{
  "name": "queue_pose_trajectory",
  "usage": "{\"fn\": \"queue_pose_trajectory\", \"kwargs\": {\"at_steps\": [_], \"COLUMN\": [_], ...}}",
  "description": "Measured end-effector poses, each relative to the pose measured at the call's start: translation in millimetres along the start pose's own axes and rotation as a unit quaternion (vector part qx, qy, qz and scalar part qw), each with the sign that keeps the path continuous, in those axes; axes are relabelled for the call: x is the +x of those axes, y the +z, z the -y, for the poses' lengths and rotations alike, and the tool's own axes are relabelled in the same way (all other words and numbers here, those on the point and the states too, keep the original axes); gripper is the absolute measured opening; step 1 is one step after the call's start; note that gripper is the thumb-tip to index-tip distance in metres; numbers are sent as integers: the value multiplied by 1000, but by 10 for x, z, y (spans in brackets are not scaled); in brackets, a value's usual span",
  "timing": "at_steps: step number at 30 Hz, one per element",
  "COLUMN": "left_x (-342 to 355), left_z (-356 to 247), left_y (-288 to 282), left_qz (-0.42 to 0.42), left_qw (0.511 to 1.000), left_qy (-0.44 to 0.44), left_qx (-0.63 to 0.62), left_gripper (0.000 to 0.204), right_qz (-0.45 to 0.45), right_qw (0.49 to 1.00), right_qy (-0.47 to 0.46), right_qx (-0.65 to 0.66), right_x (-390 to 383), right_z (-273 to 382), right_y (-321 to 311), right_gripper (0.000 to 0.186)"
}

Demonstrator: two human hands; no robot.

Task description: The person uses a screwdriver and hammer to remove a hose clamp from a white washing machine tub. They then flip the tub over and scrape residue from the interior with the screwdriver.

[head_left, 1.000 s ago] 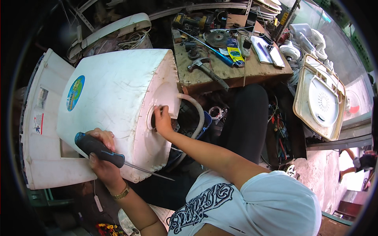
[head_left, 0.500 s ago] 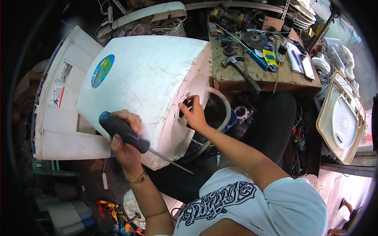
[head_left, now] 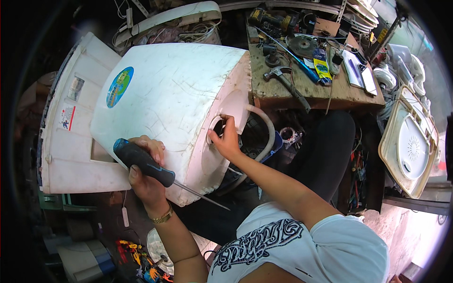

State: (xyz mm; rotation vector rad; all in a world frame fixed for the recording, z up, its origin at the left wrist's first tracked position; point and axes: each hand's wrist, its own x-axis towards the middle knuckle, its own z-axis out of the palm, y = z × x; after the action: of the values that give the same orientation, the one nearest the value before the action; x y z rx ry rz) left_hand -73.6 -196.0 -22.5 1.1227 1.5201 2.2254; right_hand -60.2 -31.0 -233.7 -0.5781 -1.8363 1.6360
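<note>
My left hand [head_left: 147,181] grips a black-and-blue screwdriver [head_left: 141,159], its long shaft angled toward the lower right, with fingertips against a large white plastic housing [head_left: 155,89]. The housing lies on its side, with an oval sticker [head_left: 119,87] on its broad face. On its pinkish-white end, my right hand [head_left: 225,141] has thumb and fingers closed on the rim of a round opening [head_left: 211,129], partly inside the dark hole. A pale hose [head_left: 269,127] curves out beside it. Another white plastic panel [head_left: 85,165] stands left of the housing, behind my left hand.
A wooden bench [head_left: 264,87] at the back holds a hammer [head_left: 283,78], a drill [head_left: 271,19], a cutting disc and a notepad. A stained white lid [head_left: 408,141] leans at right. My dark-clad leg [head_left: 330,151] is beside the hose. Loose coloured tools [head_left: 141,259] lie low at the left.
The view has shifted, so the housing and bench sit farther right and higher than a second ago. My right fingers have moved slightly on the opening's rim. The screwdriver stays in my left hand.
</note>
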Motion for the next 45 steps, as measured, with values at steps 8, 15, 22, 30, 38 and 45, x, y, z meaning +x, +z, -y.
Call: {"fn": "queue_pose_trajectory", "kwargs": {"at_steps": [8, 15, 22, 30, 38, 45], "left_x": [-15, -32, -27, 63, -6, -3], "left_z": [-7, -8, -7, -39, -13, -4], "left_y": [15, -10, -16, 49, 7, 107], "left_qz": [-10, -10, 2, 1, -12, -48], "left_qw": [1000, 1000, 1000, 1000, 1000, 999], "left_qy": [0, 3, -4, 2, 7, 8], "left_qx": [4, 15, -2, -6, 15, 22], "left_gripper": [51, 51, 50, 51, 51, 53], "right_qz": [27, 121, 85, 36, 134, 102], "right_qw": [998, 981, 994, 947, 971, 978], "right_qy": [4, 153, -71, 254, 184, 131], "right_qx": [56, 21, 5, 195, 67, 125], "right_x": [-111, -189, -161, 14, 37, -42], "right_z": [-25, 287, 78, -296, 194, 167], "right_y": [-270, -259, -298, -109, -388, -223], "right_gripper": [73, 78, 81, 64, 78, 80]}}
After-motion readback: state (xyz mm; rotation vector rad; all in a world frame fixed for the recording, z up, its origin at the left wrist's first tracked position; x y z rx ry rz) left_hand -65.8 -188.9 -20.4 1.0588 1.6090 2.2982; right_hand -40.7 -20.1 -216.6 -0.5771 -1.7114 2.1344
